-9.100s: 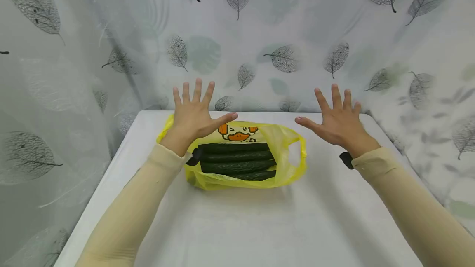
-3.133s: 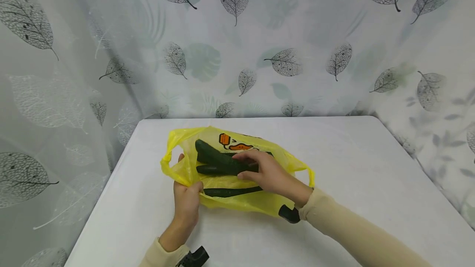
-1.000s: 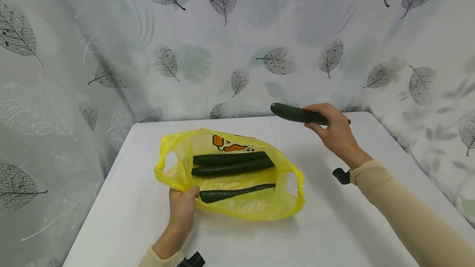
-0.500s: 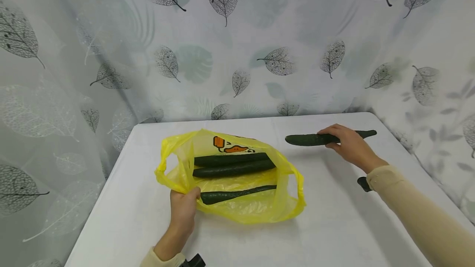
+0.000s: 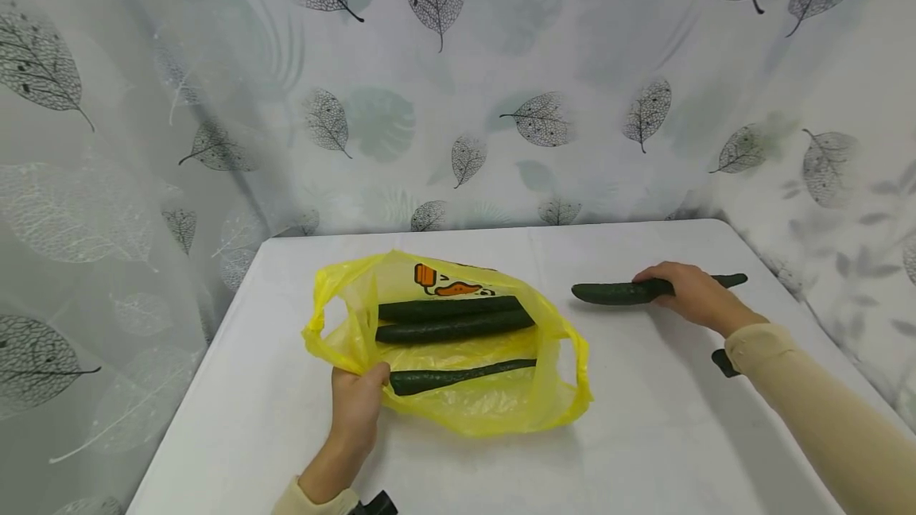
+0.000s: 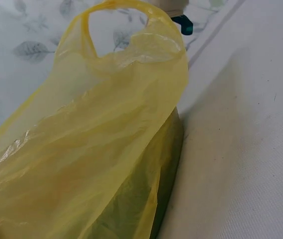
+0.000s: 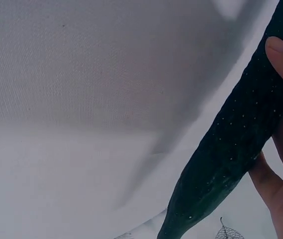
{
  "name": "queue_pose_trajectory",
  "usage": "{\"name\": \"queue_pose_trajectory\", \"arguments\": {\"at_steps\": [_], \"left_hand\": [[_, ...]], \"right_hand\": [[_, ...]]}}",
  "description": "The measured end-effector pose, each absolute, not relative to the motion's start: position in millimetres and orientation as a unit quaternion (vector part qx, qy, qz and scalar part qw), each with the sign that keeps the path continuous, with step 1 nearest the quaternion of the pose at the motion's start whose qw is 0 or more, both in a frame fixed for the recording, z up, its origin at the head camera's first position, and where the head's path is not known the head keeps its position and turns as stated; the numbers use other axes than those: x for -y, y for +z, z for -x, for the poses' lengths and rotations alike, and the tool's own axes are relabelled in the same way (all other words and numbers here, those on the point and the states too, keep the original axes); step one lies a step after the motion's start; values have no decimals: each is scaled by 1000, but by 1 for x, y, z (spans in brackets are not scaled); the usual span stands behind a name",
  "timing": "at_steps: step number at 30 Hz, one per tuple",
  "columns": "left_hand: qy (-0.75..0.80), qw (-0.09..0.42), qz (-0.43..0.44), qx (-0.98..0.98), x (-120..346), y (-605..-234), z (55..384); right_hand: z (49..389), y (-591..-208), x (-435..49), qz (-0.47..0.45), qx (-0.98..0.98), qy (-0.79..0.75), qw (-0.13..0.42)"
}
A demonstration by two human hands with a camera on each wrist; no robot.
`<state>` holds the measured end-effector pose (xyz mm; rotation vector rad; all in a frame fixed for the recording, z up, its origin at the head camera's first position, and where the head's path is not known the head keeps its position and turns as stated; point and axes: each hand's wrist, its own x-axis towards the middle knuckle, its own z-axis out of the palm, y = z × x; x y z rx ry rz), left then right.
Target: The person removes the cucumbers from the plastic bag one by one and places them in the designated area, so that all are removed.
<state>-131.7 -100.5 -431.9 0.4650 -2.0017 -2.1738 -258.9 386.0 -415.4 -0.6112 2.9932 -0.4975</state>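
In the head view my right hand (image 5: 690,292) grips a long dark green cucumber (image 5: 615,293) around its middle, low over the right side of the table. Thumb and fingers lie on opposite sides of the bumpy cucumber (image 7: 226,144) in the right wrist view, and its shadow falls on the white surface. My left hand (image 5: 356,404) pinches the near left rim of a yellow plastic bag (image 5: 487,412). Inside the bag lie two cucumbers (image 5: 451,326) side by side at the back and one cucumber (image 5: 458,377) nearer the front. The yellow bag (image 6: 81,149) fills much of the left wrist view.
A white table (image 5: 630,435) carries the bag left of its middle. Leaf-printed sheeting (image 5: 572,46) hangs behind the table and along both sides. The bag's handle loop (image 5: 583,372) stands out on its right, between the bag and the right arm.
My right hand has taken a cucumber out of the bag, carried it right, and lowered it toward the table. The left hand has kept its hold on the bag rim.
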Motion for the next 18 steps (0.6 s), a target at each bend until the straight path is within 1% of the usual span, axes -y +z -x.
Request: {"name": "queue_pose_trajectory", "arguments": {"at_steps": [6, 18], "left_hand": [[-737, 78, -160, 652, 100, -431, 133], [-748, 84, -151, 640, 100, -430, 133]], "right_hand": [[261, -424, -393, 193, -964, -173, 58], [264, -428, -393, 194, -960, -190, 69]]}}
